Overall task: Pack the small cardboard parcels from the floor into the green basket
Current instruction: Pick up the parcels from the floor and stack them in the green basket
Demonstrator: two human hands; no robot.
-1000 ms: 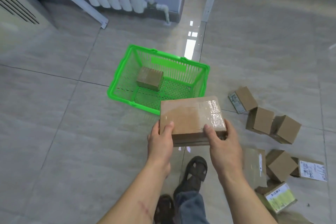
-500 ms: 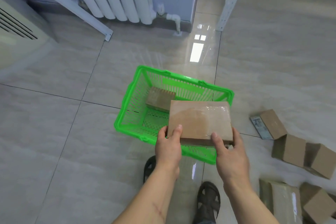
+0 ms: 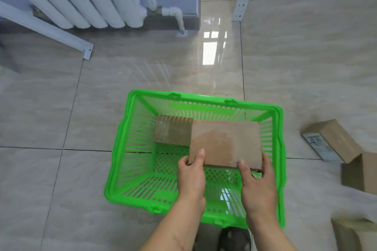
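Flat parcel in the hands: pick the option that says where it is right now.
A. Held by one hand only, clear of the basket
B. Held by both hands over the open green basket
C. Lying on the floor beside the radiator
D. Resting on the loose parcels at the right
B: the left hand and right hand each grip the near edge of the flat parcel, which hangs above the inside of the green basket.

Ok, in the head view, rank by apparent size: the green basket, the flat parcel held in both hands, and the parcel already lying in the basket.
1. Green basket, clearly largest.
2. Flat parcel, held in both hands.
3. Parcel in the basket, smallest as seen; partly covered and farther from the camera, so its true size is unsure.
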